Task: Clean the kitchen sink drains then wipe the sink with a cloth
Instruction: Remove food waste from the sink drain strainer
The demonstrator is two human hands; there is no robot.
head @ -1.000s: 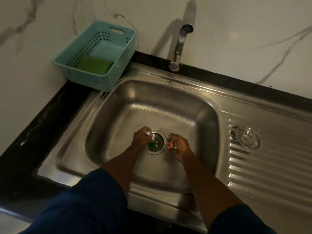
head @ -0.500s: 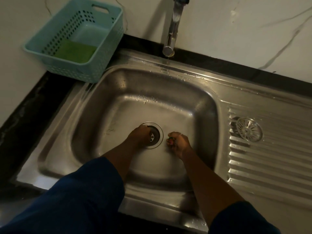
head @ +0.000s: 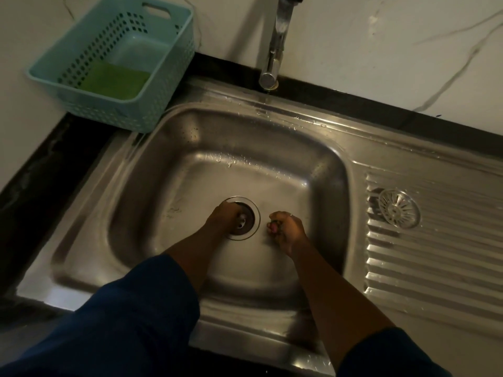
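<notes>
Scraps (head: 273,227) sat pinched in my right hand (head: 288,231), fist curled tight so nothing dropped back. My left hand (head: 224,219) reached fingertips into the drain (head: 249,213); whether it held anything, I couldn't tell. Strainer (head: 398,208) lay aside on the drainboard (head: 435,254), likely for access. Wet steel sink (head: 231,172) gleamed, teal basket (head: 109,110) with green pad (head: 114,80) against marble wall (head: 381,36).

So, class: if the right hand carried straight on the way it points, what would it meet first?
Probably the drain rim, just beyond the right hand, which grips coloured scraps; how high it hovers is unclear.
</notes>
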